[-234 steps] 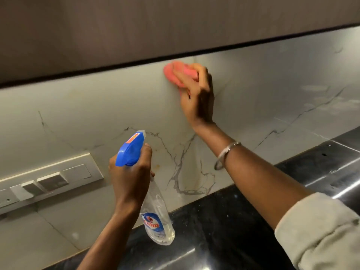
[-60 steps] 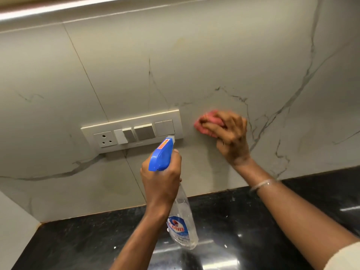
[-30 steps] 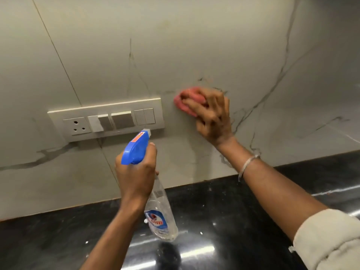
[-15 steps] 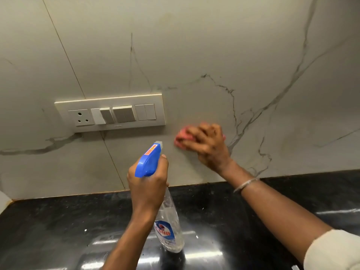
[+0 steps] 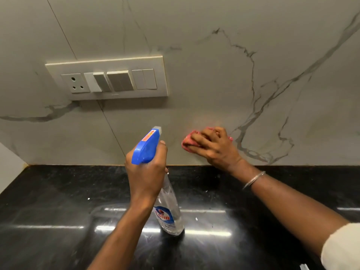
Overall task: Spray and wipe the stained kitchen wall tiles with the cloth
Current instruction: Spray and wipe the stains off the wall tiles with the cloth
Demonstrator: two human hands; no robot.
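- The left hand (image 5: 146, 172) grips the spray bottle (image 5: 169, 211) at its neck, with the fingers curled round it just under the blue trigger head (image 5: 145, 150).
- The bottle is held above the countertop (image 5: 58, 211). Its clear body hangs down and a little to the right, and its nozzle points up towards the wall tiles (image 5: 214, 75).
- The right hand (image 5: 216, 150) holds the cloth (image 5: 187, 143), which is pink and bunched, and presses it flat against the tiles. The fingers are bent over the cloth and cover most of it.
- The cloth is low on the wall, near the line where the tiles meet the countertop, and just to the right of the nozzle.
- The two hands are near each other but they do not touch.
- The tiles are pale with dark grey veins. A faint orange mark shows on the tile just above the cloth.
- A switch panel (image 5: 109, 78) with a socket and several switches sits on the wall, up and to the left of both hands.
- The countertop is black and glossy, with small white specks on it.
- The right wrist wears a thin metal bracelet (image 5: 253, 180), and a pale sleeve (image 5: 341, 248) shows at the lower right corner.
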